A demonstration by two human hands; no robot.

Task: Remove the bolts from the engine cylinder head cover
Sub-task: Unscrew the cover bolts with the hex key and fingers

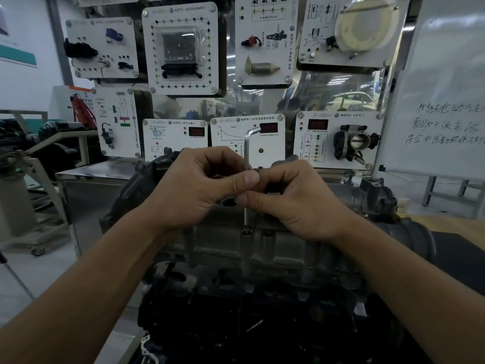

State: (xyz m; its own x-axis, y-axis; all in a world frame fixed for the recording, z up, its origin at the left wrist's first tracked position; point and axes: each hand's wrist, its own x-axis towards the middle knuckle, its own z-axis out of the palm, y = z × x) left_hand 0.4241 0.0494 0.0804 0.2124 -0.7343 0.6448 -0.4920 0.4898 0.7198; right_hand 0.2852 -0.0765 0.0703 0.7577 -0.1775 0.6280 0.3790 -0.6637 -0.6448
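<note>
Behind the engine (pixel 262 285) stands a tall display wall (pixel 231 101) of white teaching panels, each carrying car parts, wiring diagrams and small red readouts. To the right a whiteboard (pixel 446 101) with handwritten lines leans in. On the left are a steel tabletop (pixel 91 170) and, nearer, a pale wheeled cart (pixel 26 206). A thick black hose (pixel 409 240) runs off the engine's right side.

One upper panel has a clear plastic case (pixel 182 46) with a grey electronic box inside it. A lower right panel holds a metal throttle valve (pixel 358 144).

The engine fills the middle and bottom of the view, dark below and grey on top, where the cover (pixel 278 245) lies across it. Both forearms reach in from the lower corners and meet over the cover, hiding much of its far part. A round hole (pixel 227 201) shows just under the left hand (pixel 199 190).

An allen key (pixel 247 148) stands upright between the hands, its short bent end at the top pointing right. Its lower tip sits in a bolt (pixel 246 230) at the near edge of the cover. The left hand pinches the shaft between thumb and curled fingers (pixel 246 179). The right hand (pixel 296 203), touching it and just below, curls its fingers round the same shaft.
</note>
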